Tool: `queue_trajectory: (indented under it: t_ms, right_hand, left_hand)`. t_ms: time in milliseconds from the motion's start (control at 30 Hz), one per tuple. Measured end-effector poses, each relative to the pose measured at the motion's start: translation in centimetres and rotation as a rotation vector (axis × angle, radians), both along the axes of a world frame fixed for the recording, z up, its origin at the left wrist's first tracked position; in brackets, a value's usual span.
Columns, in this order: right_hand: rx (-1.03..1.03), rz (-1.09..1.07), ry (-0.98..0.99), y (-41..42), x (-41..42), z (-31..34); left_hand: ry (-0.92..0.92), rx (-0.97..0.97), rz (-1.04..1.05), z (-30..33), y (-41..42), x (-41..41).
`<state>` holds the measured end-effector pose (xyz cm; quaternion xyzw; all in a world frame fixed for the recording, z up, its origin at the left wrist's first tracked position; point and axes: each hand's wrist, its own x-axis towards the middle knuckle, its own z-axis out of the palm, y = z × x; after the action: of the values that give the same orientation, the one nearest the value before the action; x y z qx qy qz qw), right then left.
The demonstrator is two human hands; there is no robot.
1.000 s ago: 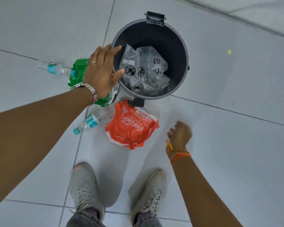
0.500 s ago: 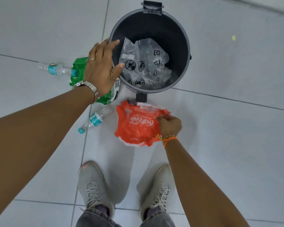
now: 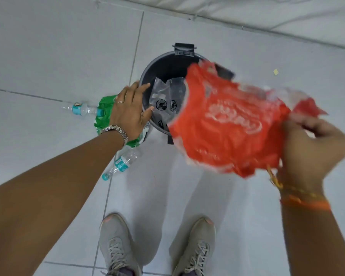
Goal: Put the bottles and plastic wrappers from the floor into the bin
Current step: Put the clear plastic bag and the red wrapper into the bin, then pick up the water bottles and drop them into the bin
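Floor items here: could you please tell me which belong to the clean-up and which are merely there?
Job: red plastic wrapper in right hand; green plastic wrapper; two clear plastic bottles; dark round bin, left hand on rim.
Not: grey shoes; yellow scrap.

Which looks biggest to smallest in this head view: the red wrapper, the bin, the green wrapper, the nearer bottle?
1. red wrapper, though it is held up nearer the camera
2. bin
3. green wrapper, partly hidden by the left hand
4. nearer bottle
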<state>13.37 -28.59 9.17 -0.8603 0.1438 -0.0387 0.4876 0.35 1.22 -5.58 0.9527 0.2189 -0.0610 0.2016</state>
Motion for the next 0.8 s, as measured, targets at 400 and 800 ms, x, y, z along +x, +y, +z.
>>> queue_trajectory:
  t_ms: [400, 800]
  right_hand:
    - [-1.028, 0.859, -0.03, 11.5, 3.0, -10.9]
    - [-0.243, 0.558, -0.152, 8.3, 5.9, -12.4]
  left_hand:
    - [-0.086, -0.04, -0.006, -0.3, -0.1, -0.2]
    - [-0.382, -0.391, 0.49, -1.3, -0.8, -4.9]
